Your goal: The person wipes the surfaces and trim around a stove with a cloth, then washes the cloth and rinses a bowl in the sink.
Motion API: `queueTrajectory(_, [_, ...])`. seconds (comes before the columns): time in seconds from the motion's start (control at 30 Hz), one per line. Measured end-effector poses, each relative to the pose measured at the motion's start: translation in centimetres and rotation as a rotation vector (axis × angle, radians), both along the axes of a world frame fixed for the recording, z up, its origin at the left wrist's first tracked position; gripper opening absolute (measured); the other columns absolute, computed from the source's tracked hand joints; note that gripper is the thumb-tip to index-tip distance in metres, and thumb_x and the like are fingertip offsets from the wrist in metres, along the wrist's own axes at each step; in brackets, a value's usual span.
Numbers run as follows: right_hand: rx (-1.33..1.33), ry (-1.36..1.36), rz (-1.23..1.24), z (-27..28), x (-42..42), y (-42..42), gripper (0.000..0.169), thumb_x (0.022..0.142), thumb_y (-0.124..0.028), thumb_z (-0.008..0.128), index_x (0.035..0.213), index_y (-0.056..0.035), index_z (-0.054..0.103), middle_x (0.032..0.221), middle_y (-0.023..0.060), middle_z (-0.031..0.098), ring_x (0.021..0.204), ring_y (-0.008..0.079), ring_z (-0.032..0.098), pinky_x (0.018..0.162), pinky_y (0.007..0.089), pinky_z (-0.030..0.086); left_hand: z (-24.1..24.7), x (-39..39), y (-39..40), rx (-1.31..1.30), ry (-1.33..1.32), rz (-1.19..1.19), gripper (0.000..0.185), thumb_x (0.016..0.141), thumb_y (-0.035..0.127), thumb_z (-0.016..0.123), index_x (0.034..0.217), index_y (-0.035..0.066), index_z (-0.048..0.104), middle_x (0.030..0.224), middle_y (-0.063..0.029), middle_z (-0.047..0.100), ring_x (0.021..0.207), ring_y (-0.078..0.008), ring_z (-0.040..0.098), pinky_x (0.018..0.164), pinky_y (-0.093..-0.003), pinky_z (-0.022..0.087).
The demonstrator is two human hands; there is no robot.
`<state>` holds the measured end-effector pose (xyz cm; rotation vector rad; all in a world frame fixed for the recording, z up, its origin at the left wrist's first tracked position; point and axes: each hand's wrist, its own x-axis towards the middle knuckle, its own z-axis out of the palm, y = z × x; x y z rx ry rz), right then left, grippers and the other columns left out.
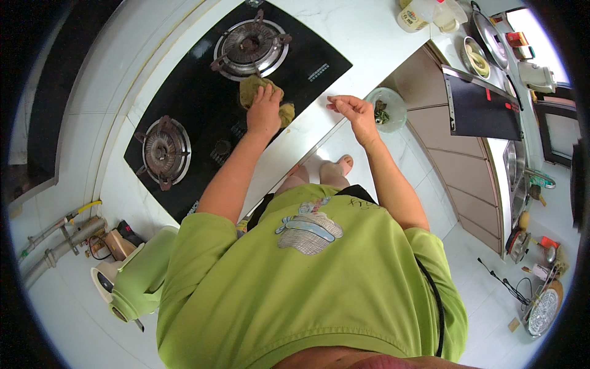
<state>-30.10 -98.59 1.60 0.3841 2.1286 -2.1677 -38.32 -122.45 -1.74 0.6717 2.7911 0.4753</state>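
My left hand (265, 110) lies over a crumpled olive-brown cloth (249, 90), its fingers bent on top. The cloth rests on the black glass gas hob (304, 55), just below the upper burner (251, 44), and part of it shows beyond the hand toward the counter edge. The lower-left burner (163, 152) stands clear of the cloth. To the right, my right hand (352, 110) hovers near the edge of the white counter (318, 104) with thumb and fingers loosely bent; nothing shows in it.
Under my right hand's side, a translucent bin (392, 110) with scraps stands on the floor. Farther right are a plastic jug (412, 18), a metal bowl with food (477, 60), a large lidded pan (491, 37) and a sink (511, 159). A green appliance (143, 272) stands lower left.
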Motion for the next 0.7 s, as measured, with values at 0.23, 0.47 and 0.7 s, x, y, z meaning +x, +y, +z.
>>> queueTrajectory(0.23, [-0.095,0.053,-0.068,2.3,3.5,5.2,0.026,0.087,-0.015,0.063,0.103,0.0057,0.064,0.095,0.0123,0.068,0.091,0.0173,0.064,0.085,0.0286,0.047,-1.5,0.3,9.7,0.076,0.183,0.052,0.053,0.077,0.007,0.063,0.127,0.002,0.045,0.138,-0.0199,0.037,0.132,-0.0375,0.03,0.11,-0.0436,0.025])
queueTrajectory(0.47, [-0.066,0.034,-0.047,1.7,7.8,13.6,0.023,0.09,-0.014,0.06,0.105,0.0012,0.065,0.105,0.0103,0.066,0.093,0.0194,0.065,0.085,0.031,0.049,-2.6,-9.5,16.9,0.09,0.196,0.113,0.05,0.07,0.015,0.07,0.117,0.005,0.054,0.128,-0.0178,0.047,0.125,-0.0366,0.038,0.103,-0.0442,0.032])
queueTrajectory(0.7, [0.002,-0.038,-0.061,1.0,12.9,20.7,0.023,0.09,-0.013,0.06,0.107,0.0021,0.064,0.106,0.01,0.066,0.095,0.0184,0.064,0.086,0.03,0.049,-3.3,-8.1,19.4,0.138,0.227,0.114,0.049,0.078,0.01,0.064,0.125,0.013,0.052,0.141,-0.0114,0.041,0.133,-0.0301,0.031,0.109,-0.0413,0.027])
